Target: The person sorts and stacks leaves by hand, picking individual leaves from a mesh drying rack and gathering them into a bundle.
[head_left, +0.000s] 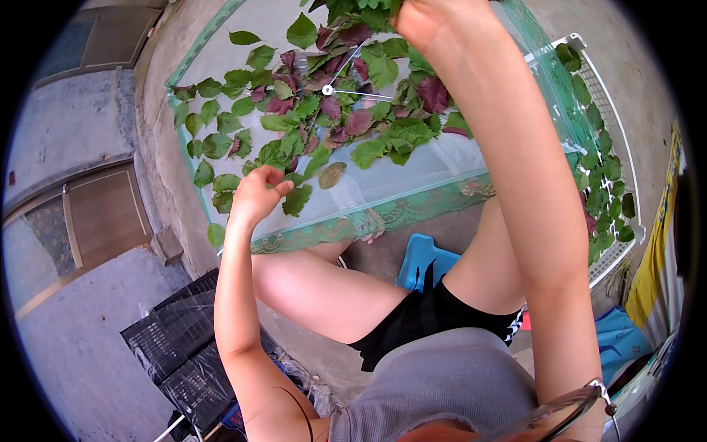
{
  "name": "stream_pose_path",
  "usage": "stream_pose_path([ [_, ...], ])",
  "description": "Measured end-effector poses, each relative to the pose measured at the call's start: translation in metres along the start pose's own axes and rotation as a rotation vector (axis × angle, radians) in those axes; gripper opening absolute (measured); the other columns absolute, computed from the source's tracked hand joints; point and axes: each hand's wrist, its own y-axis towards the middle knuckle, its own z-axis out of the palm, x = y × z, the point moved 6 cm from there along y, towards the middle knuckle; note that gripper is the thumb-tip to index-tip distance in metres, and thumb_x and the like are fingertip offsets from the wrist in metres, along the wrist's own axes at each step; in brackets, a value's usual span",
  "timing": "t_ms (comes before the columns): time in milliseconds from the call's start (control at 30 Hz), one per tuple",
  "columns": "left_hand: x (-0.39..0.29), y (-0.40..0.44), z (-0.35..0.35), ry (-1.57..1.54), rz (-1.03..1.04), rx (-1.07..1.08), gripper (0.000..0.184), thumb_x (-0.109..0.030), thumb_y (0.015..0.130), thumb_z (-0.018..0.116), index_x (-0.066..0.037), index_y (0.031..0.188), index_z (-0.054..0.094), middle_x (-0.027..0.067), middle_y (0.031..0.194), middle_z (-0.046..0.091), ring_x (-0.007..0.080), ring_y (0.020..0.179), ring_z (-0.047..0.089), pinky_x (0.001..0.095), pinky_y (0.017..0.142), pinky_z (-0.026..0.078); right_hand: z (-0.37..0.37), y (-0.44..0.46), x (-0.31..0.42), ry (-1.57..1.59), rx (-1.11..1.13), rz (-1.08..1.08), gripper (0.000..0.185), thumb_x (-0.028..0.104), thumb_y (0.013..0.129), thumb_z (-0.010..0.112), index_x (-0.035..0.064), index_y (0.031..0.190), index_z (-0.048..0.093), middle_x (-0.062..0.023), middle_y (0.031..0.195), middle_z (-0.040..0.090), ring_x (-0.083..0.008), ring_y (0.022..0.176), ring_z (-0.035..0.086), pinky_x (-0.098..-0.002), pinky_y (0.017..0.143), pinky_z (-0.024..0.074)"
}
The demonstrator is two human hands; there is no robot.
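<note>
Green and purple perilla leaves (361, 121) are spread over a white mesh food cover (401, 180) with a green lace border. My left hand (258, 193) is at the near left part of the mesh, its fingers curled in a pinch among the leaves. A green leaf (297, 200) lies right beside the thumb; whether anything sits between the fingertips I cannot make out. At the top edge, my right hand (434, 22) is closed at a bunch of green leaves (364, 13), its fingers partly out of view. The cover's white ribs meet at a round hub (328, 90).
A white plastic rack (615, 254) with more leaves stands to the right. Between my legs is a blue plastic stool (423, 261). Black plastic-wrapped crates (184, 331) stand at lower left, by a wall with a brown-framed panel (107, 214). Yellow cloth (655, 243) hangs at right.
</note>
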Motion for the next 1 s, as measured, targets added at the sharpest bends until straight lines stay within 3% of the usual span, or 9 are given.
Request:
stream_pose_path([
  [100,-0.014,0.014,-0.006,-0.133,-0.034,-0.036,0.031,-0.02,0.082,0.071,0.001,0.104,0.064,0.0087,0.084,0.068,0.0161,0.077,0.064,0.0284,0.073,0.05,0.001,-0.001,0.001,-0.03,0.001,-0.082,0.018,0.005,0.087,0.054,-0.0063,0.099,0.059,-0.0172,0.091,0.067,-0.0269,0.082,0.067,-0.0388,0.077,0.0565],
  [233,-0.068,0.04,0.001,-0.24,0.154,-0.068,0.028,-0.016,0.084,0.068,0.001,0.106,0.064,0.0097,0.088,0.069,0.0157,0.08,0.064,0.0294,0.073,0.05,-0.003,0.006,-0.005,0.045,0.021,0.028,0.018,0.005,0.086,0.055,-0.006,0.099,0.06,-0.0169,0.091,0.067,-0.0275,0.081,0.067,-0.0399,0.078,0.0558],
  [300,-0.093,0.053,0.014,-0.224,0.348,-0.093,0.035,-0.024,0.078,0.071,-0.003,0.106,0.066,0.015,0.096,0.068,0.0262,0.088,0.066,0.0365,0.08,0.051,-0.003,0.004,-0.005,0.049,-0.002,0.031,0.017,0.005,0.086,0.055,-0.0057,0.099,0.06,-0.0167,0.091,0.067,-0.0275,0.081,0.067,-0.04,0.077,0.0555],
  [400,-0.125,0.066,0.03,-0.136,0.441,-0.106,0.041,-0.028,0.075,0.072,-0.004,0.109,0.066,0.0162,0.101,0.068,0.0279,0.093,0.066,0.0374,0.083,0.051,-0.001,0.001,-0.002,0.015,-0.032,-0.006,0.017,0.005,0.086,0.056,-0.0049,0.098,0.061,-0.016,0.09,0.068,-0.0269,0.079,0.067,-0.0394,0.076,0.0553],
  [500,-0.137,0.081,0.047,-0.103,0.398,-0.014,0.047,-0.03,0.074,0.072,-0.006,0.113,0.065,0.0149,0.103,0.068,0.0287,0.096,0.066,0.038,0.085,0.05,-0.002,-0.003,0.005,0.003,-0.08,-0.073,0.016,0.005,0.086,0.056,-0.0046,0.097,0.061,-0.0155,0.089,0.068,-0.0265,0.078,0.067,-0.0389,0.075,0.0552],
  [667,-0.128,0.095,0.057,-0.158,0.345,-0.01,0.029,-0.021,0.078,0.067,-0.004,0.101,0.07,0.0159,0.087,0.07,0.0278,0.083,0.068,0.0365,0.08,0.052,-0.004,0.006,0.004,0.059,-0.01,-0.009,0.016,0.005,0.085,0.056,-0.005,0.097,0.061,-0.0151,0.088,0.067,-0.0264,0.077,0.066,-0.0387,0.074,0.0553],
  [767,-0.113,0.098,0.044,-0.377,0.259,-0.078,0.025,-0.017,0.08,0.066,-0.001,0.099,0.069,0.0166,0.083,0.07,0.0232,0.074,0.068,0.0343,0.073,0.052,-0.005,0.003,0.006,0.048,-0.039,-0.046,0.016,0.005,0.086,0.055,-0.0054,0.097,0.061,-0.0152,0.088,0.067,-0.0265,0.077,0.066,-0.0387,0.074,0.0553],
  [833,-0.097,0.098,0.039,-0.704,0.148,-0.047,0.026,-0.017,0.088,0.063,0.004,0.102,0.066,0.0087,0.082,0.069,0.0151,0.07,0.065,0.0265,0.066,0.053,-0.004,-0.004,0.009,0.023,-0.073,-0.071,0.016,0.005,0.086,0.055,-0.0055,0.097,0.061,-0.0154,0.088,0.067,-0.0266,0.077,0.067,-0.0388,0.074,0.0554],
  [1000,-0.067,0.076,0.013,-1.268,0.028,0.047,0.013,-0.011,0.093,0.055,-0.001,0.101,0.057,0.0025,0.079,0.059,0.0133,0.068,0.062,0.0287,0.068,0.057,-0.006,0.001,0.012,0.034,-0.034,-0.035,0.018,0.005,0.086,0.055,-0.0061,0.099,0.06,-0.0165,0.091,0.067,-0.0271,0.082,0.067,-0.0393,0.077,0.0557],
])
